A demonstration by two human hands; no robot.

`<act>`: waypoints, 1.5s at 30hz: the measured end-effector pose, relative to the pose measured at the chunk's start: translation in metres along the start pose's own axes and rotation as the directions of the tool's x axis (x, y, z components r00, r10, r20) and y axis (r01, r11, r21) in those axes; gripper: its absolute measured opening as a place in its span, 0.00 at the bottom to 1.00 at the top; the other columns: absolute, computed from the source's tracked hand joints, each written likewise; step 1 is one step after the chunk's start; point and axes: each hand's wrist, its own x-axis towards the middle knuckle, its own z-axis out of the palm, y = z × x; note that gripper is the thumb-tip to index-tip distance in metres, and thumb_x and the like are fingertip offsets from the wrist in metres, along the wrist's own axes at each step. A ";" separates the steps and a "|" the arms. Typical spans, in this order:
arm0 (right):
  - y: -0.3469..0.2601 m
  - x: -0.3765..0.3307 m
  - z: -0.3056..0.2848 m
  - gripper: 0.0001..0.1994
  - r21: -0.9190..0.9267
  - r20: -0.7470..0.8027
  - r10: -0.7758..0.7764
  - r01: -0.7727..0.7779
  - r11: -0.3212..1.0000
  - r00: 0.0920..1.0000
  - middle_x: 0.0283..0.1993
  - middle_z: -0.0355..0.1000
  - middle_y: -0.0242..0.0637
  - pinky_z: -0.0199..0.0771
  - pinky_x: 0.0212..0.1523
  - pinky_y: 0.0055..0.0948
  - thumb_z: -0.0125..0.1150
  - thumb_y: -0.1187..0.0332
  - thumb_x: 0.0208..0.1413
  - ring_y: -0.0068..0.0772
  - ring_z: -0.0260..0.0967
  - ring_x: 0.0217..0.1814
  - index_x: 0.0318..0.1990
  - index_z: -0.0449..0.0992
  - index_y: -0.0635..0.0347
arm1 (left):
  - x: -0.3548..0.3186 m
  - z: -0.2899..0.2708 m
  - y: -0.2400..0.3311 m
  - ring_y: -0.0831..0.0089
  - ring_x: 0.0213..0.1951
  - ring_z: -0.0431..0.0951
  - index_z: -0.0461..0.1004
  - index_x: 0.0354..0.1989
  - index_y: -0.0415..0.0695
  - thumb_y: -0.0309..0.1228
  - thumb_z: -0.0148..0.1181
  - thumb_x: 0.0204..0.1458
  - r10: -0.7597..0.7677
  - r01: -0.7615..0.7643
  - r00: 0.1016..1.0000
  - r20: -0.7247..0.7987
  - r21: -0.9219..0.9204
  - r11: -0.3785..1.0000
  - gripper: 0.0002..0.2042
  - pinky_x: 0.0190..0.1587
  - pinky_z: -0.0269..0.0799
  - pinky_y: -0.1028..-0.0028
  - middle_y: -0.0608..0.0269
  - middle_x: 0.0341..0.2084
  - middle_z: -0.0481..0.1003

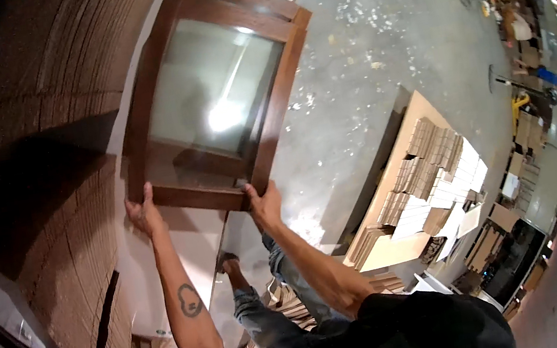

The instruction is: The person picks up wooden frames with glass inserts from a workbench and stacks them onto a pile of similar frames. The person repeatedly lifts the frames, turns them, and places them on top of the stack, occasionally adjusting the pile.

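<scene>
Both hands are up on the near rail of a dark wooden frame with a glass pane (213, 101). The left hand (144, 214) is curled around the frame's lower left corner, the right hand (263, 205) wrapped over its lower right corner, fingers closed on the wood. The frame stretches away from the hands, its far end reaching toward a bright patch beyond.

The grip is all at one end, so I'd judge the far end could dip or swing; a slip of either hand would likely send the glass down onto the concrete floor (382, 50). The pane glares with reflected light, which may hide what lies behind it.

Left of the left hand, a tall stack of brown boards (35, 138) stands close, leaving little play on that side. To the right of the right hand the floor opens out, until a low table with piles of small wooden pieces (428, 166). Below the arms, the person's legs and a scatter of offcuts crowd the footing.
</scene>
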 end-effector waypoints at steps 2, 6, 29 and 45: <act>0.008 0.005 -0.002 0.24 0.045 0.044 0.044 -0.046 0.998 0.998 0.42 0.72 0.56 0.67 0.46 0.44 0.62 0.59 0.51 0.59 0.69 0.46 0.48 0.67 0.69 | -0.005 0.001 0.003 0.52 0.61 0.57 0.51 0.66 0.45 0.45 0.70 0.40 -0.006 0.005 1.000 0.028 0.032 0.999 0.46 0.60 0.58 0.54 0.48 0.62 0.54; 0.004 0.000 0.005 0.25 0.036 0.023 0.095 -0.096 0.995 0.995 0.42 0.73 0.53 0.69 0.46 0.39 0.65 0.55 0.49 0.49 0.71 0.44 0.43 0.69 0.71 | 0.004 -0.009 -0.002 0.54 0.58 0.62 0.57 0.62 0.44 0.51 0.68 0.39 0.055 -0.056 0.998 0.011 0.167 0.984 0.43 0.59 0.59 0.60 0.47 0.59 0.59; 0.057 -0.309 -0.230 0.25 0.265 -0.281 -0.139 0.216 0.940 0.950 0.24 0.64 0.31 0.58 0.24 0.29 0.48 0.47 0.60 0.24 0.57 0.23 0.28 0.70 0.65 | -0.322 -0.387 -0.151 0.49 0.26 0.77 0.64 0.46 0.28 0.59 0.59 0.44 0.294 -0.379 0.682 0.669 -0.020 0.925 0.39 0.28 0.73 0.58 0.42 0.23 0.74; -0.457 -0.285 -0.021 0.34 -0.263 0.432 -0.716 0.836 0.482 0.549 0.35 0.70 0.41 0.65 0.40 0.36 0.50 0.37 0.53 0.32 0.64 0.37 0.39 0.72 0.68 | -0.177 -0.473 0.032 0.55 0.15 0.73 0.62 0.31 0.30 0.51 0.56 0.52 0.477 -0.602 0.789 -0.388 -0.327 0.729 0.28 0.17 0.68 0.64 0.48 0.11 0.69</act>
